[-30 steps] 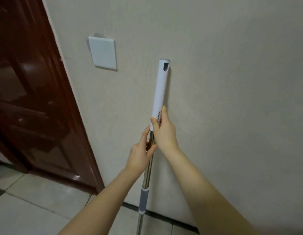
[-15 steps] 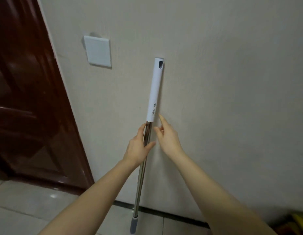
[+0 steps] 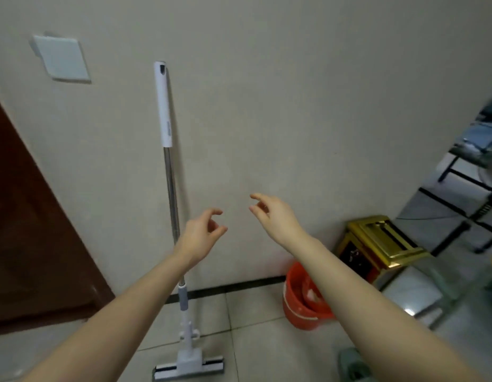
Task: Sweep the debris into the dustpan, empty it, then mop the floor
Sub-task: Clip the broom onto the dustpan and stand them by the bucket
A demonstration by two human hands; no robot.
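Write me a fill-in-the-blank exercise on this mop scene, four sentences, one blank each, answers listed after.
1. The mop stands propped against the ____.
2. Both hands, the left hand and the right hand, are open and hold ____.
3. The bucket on the floor by the wall is coloured ____.
4. The mop's grip at the top of the metal pole is coloured ____.

Missing words: wall; nothing; orange; white

Left hand [image 3: 200, 232] and right hand [image 3: 272, 213] bare; forearms bare, no sleeves in frame; slim fingers, short nails.
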